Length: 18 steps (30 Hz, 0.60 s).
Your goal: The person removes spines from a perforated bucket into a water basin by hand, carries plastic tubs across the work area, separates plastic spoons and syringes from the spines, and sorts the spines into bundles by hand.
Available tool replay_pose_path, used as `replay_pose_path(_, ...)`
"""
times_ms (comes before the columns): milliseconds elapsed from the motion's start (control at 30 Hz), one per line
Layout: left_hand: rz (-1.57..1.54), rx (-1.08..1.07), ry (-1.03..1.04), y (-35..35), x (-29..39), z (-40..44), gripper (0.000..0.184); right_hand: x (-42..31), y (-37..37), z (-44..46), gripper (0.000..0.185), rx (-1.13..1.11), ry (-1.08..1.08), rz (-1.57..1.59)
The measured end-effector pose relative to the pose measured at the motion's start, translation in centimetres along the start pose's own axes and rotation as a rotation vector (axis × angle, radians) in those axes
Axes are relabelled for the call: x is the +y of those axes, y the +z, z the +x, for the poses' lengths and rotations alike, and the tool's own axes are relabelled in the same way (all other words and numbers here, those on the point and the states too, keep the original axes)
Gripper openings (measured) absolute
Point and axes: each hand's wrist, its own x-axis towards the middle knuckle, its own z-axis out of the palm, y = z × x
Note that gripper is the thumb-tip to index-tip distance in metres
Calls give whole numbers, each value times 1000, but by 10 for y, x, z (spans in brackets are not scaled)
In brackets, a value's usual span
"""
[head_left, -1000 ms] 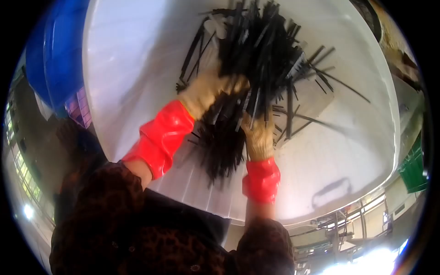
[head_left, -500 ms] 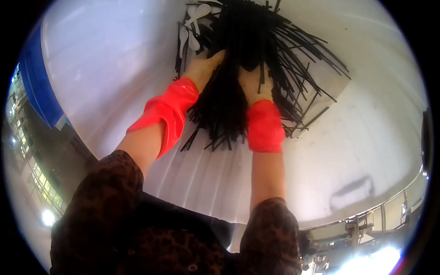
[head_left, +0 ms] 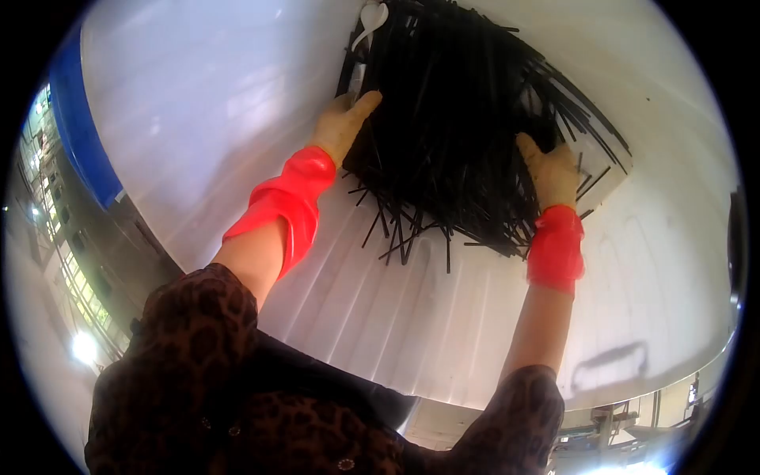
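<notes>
A wide mass of thin black sticks lies at the far end of a white tub. My left hand, in a cream glove with a red cuff, grips the left edge of the mass, its thumb along the top. On the opposite edge, my right hand in a matching glove holds the sticks, thumb on the near side. Fingertips of both hands are partly hidden. Beyond my left hand, a white spoon rests against the sticks.
The tub's white wall curves around the sticks, and its ribbed surface slopes towards me. A blue panel stands outside on the left. Loose sticks stick out at the near edge.
My right hand has moved right, away from my left, and the sticks have spread into a broader mass between them. Fewer white spoons show at the far left.
</notes>
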Motion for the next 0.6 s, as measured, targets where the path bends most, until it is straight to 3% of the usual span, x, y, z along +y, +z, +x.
replay_pose_path(100, 30, -83, -21, 14, 35, -30, 61, 15, 20, -1, 65, -87, -22, 5)
replay_pose_path(167, -159, -331, -73, 28, 51, -42, 75, 14, 34, -8, 69, -199, -48, 239)
replay_pose_path(233, -188, -404, -107, 45, 0, -13, 73, 19, 47, -9, 71, -253, -81, 316)
replay_pose_path(300, -300, -528, 195, 48, -9, -16, 70, 17, 52, -14, 74, -313, -115, 397)
replay_pose_path(333, -472, -372, -190, 48, 54, -47, 69, 17, 52, -19, 76, -299, -111, 661)
replay_pose_path(367, -475, -369, -189, 45, 54, -47, 69, 15, 52, -23, 78, -281, -105, 924)
replay_pose_path(433, -290, -338, -19, 38, 50, -46, 69, 5, 44, -27, 77, -291, -145, 906)
replay_pose_path(500, -296, -372, -1, 39, 49, -40, 69, -5, 39, -26, 77, -301, -186, 887)
replay_pose_path(600, -422, -443, -10, 41, 63, -45, 66, -26, 36, -13, 73, -331, -131, 524)
